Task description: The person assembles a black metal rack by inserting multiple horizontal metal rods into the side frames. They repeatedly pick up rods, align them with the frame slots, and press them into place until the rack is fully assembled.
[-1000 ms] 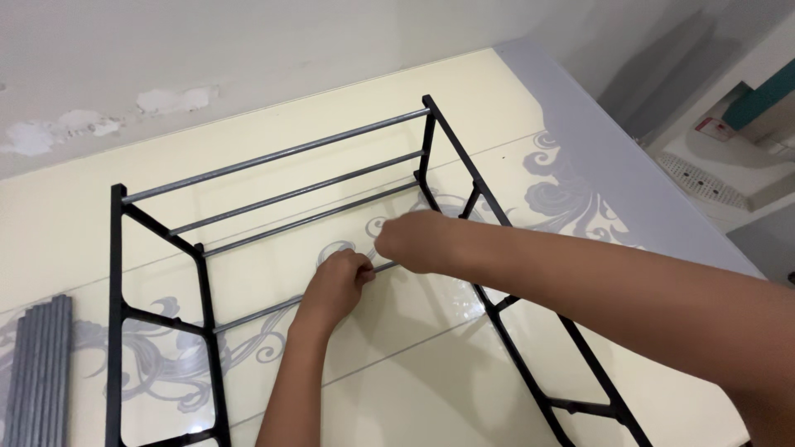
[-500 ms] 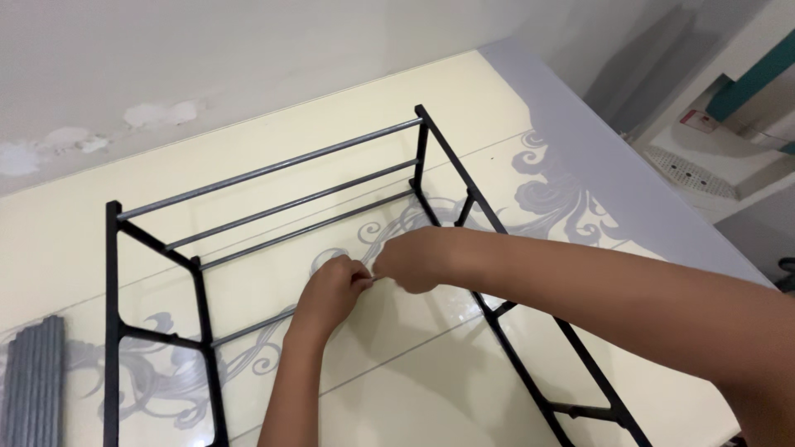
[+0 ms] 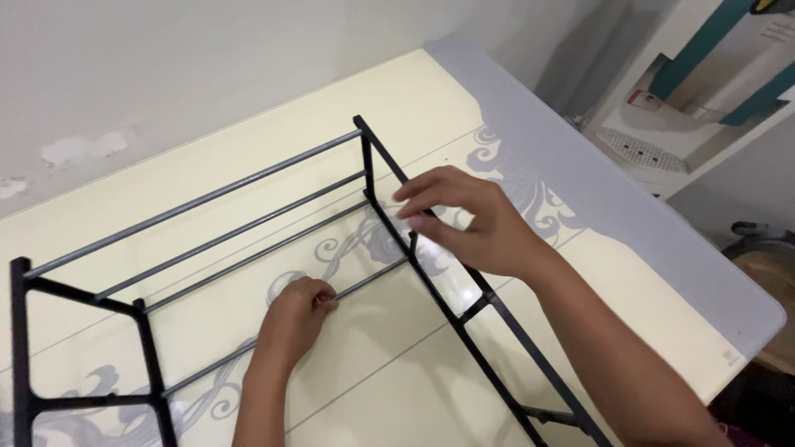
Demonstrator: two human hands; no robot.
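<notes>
Pinching the grey rod (image 3: pixel 364 285) in my left hand (image 3: pixel 294 319) to steady it over the table (image 3: pixel 464 91), I hold my right hand (image 3: pixel 472 219), grip open, beside its socket end on the black side frame (image 3: pixel 464 290).

The black rack (image 3: pixel 464 306) runs off the bottom edge; right-hand fingers (image 3: pixel 422 217) look blurred.

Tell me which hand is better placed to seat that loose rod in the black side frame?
Probably the right hand: it hovers at the side frame, where the rod ends. The left hand grips the rod farther along, so it can only steady it.
</notes>
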